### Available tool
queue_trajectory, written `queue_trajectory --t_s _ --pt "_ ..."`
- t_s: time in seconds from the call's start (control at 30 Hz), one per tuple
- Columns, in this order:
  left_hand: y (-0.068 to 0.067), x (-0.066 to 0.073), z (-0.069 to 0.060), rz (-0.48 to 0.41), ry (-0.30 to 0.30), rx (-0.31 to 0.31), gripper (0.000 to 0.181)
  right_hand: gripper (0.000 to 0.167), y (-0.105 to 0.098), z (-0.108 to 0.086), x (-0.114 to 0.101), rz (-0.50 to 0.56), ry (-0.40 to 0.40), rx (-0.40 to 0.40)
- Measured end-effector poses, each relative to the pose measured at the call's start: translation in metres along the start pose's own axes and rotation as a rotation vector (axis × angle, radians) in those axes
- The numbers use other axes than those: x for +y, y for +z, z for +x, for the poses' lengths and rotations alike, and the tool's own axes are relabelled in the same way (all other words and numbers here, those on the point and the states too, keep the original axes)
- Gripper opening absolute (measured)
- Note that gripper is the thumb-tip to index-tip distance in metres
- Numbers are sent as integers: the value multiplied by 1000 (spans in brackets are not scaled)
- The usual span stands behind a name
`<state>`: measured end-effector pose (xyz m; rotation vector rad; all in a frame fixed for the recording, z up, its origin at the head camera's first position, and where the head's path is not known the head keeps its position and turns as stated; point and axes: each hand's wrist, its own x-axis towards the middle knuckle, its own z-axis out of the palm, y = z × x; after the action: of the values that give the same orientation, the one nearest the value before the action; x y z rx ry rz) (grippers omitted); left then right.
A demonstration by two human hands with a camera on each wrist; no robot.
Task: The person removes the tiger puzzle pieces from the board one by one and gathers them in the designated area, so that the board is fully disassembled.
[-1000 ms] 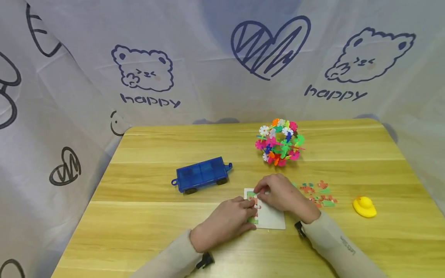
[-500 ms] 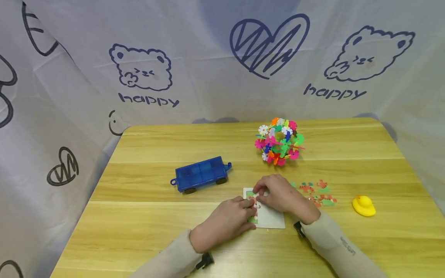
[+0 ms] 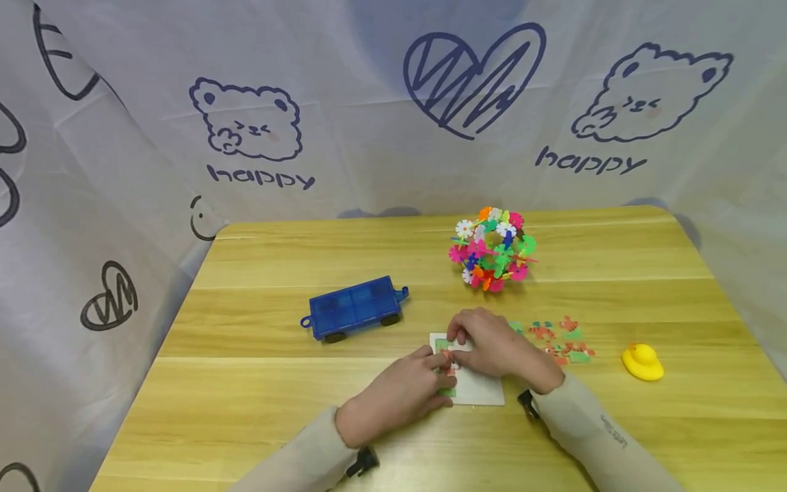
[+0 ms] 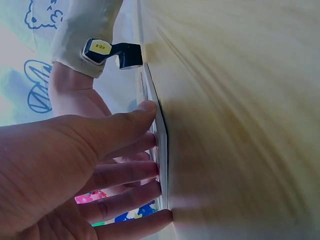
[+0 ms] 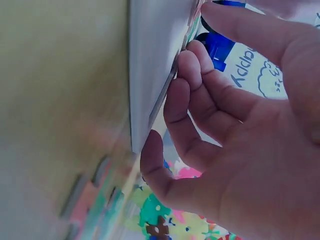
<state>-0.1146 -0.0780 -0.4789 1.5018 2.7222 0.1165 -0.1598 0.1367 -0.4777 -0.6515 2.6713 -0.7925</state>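
A white puzzle board (image 3: 482, 391) lies on the wooden table, with green and orange puzzle pieces (image 3: 441, 344) along its left side. My left hand (image 3: 402, 391) rests on that side; in the left wrist view its fingers reach out fairly straight, tips and thumb at the board's edge. My right hand (image 3: 492, 343) is over the board's upper part. In the right wrist view its bent fingertips touch the board (image 5: 155, 65), the thumb apart from them near the pieces. No piece shows between thumb and fingers. Both hands partly hide the fitted pieces.
Loose puzzle pieces (image 3: 576, 352) lie right of the board, near a yellow toy duck (image 3: 643, 362). A blue toy wagon (image 3: 356, 309) stands back left. Behind the board sits a ball of colourful flower-shaped discs (image 3: 494, 251). A printed cloth (image 3: 369, 137) hangs behind the table.
My right thumb and index finger have spread farther apart over the board, and the thumb has come down slightly. The left hand stays nearly in place.
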Motion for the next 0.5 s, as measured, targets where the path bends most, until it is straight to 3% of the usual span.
queue_trajectory --t_s 0.23,0.5 --pt "-1 3 0 -15 -7 -11 20 22 1 -4 3 41 4 -52" --pt "0 3 0 -6 -4 -8 18 10 -2 -4 5 206 0 0"
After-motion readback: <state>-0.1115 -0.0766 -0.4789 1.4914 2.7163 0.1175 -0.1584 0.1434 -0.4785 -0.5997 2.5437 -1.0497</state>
